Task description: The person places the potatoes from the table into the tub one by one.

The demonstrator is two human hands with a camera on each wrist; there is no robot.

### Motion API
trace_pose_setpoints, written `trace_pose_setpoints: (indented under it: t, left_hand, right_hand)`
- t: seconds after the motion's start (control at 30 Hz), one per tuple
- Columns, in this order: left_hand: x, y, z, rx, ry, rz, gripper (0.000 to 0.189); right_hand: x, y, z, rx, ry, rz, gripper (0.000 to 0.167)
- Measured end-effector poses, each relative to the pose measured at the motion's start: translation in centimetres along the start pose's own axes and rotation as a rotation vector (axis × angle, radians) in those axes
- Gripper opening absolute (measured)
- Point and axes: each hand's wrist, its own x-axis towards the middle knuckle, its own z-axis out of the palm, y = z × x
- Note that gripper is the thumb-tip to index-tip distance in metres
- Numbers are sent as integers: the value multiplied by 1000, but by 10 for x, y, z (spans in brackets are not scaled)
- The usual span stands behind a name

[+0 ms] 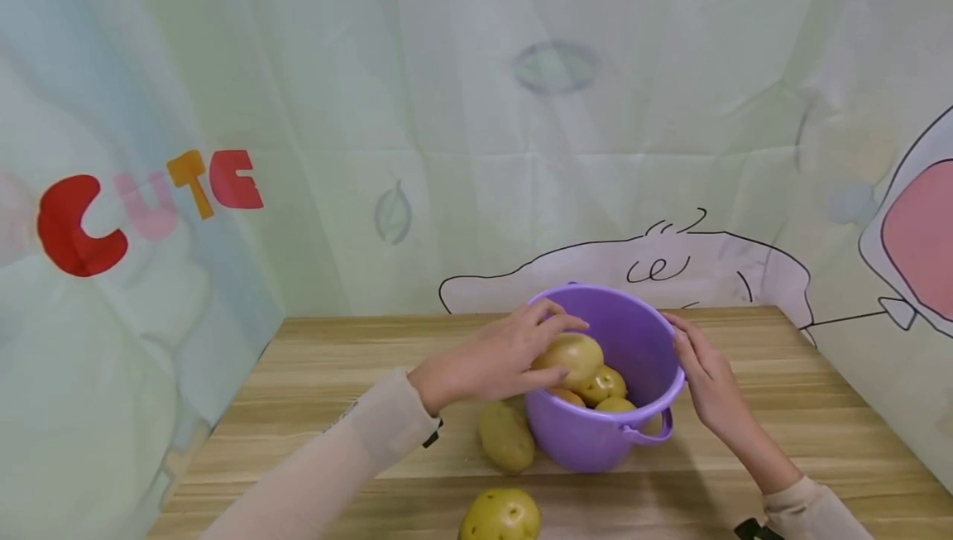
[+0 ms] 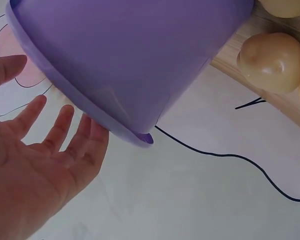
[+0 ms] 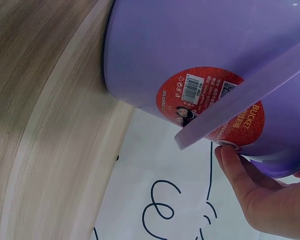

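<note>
A purple bucket (image 1: 584, 441) stands upright on the table, with several potatoes inside. My left hand (image 1: 510, 354) is at its left rim, fingers spread over a large potato (image 1: 572, 356) at the top of the pile. Seen from the left wrist, that hand (image 2: 55, 165) has relaxed fingers, an empty palm and some fingertips hidden behind the rim. On the bucket's right side, my right hand (image 1: 707, 379) holds the rim. The right wrist view has its fingers (image 3: 235, 167) against the outer wall, just below a red label (image 3: 177, 97).
Beside the bucket, one potato (image 1: 506, 437) lies on the wooden table (image 1: 335, 375); another potato (image 1: 500, 517) is at the near edge of the view. Bucket handle (image 1: 651, 432) hangs on the near side. Printed cloth (image 1: 462, 110) surrounds the table behind and at the sides.
</note>
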Motion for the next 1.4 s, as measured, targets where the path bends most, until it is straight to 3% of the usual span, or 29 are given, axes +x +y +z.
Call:
trace_pose_setpoints:
  t: [0.5,1.0,1.4]
  left_hand:
    - [-8,-3,-5,-69,37,-18,48]
    - [-21,-12,-14,-110,76,-99,45]
    - [-26,-28,-13,-61,203,-107,39]
  right_hand:
    - [-1,-1,0,1,4,-5,41]
    - [0,1,0,-8,12,-15,41]
    - [0,1,0,-40,12,-6,41]
